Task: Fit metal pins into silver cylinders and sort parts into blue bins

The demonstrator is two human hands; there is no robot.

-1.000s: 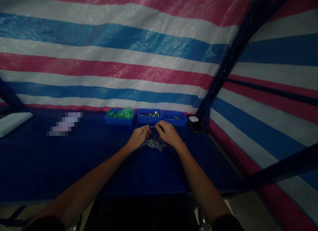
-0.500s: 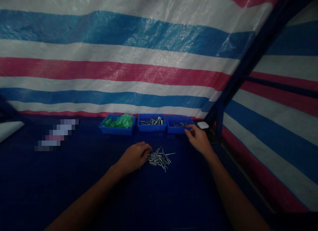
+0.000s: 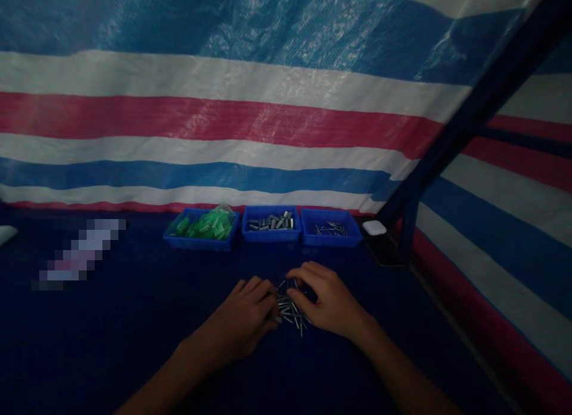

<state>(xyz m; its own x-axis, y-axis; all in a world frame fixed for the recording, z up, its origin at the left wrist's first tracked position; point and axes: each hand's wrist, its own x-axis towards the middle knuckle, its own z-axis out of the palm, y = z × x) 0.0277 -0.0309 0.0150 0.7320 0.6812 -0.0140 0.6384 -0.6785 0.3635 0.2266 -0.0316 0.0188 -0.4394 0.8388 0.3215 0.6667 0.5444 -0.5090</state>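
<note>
A loose pile of thin metal pins (image 3: 291, 314) lies on the dark blue table between my hands. My left hand (image 3: 250, 311) is at the pile's left side, fingers curled and thumb drawn in. A short grey metal piece (image 3: 277, 320) shows at its fingertips, partly hidden by them. From the right, my right hand (image 3: 328, 299) reaches over the pile, with a gap between its bent fingers and thumb. Its fingertips are close to the upper pins; nothing shows held in it. Similar pins (image 3: 329, 228) lie in the right blue bin (image 3: 333, 241).
Short metal pieces (image 3: 272, 222) fill the middle blue bin (image 3: 271, 236). Green plastic pieces (image 3: 210, 222) are heaped in the left bin (image 3: 196, 243). A white case (image 3: 374, 227) and a dark phone-like slab (image 3: 385, 251) stand near the frame post. Behind hangs a striped tarp (image 3: 223, 123).
My right hand has come back from the right bin to the pile. The left hand has closed in around the short metal piece. The view has shifted slightly.
</note>
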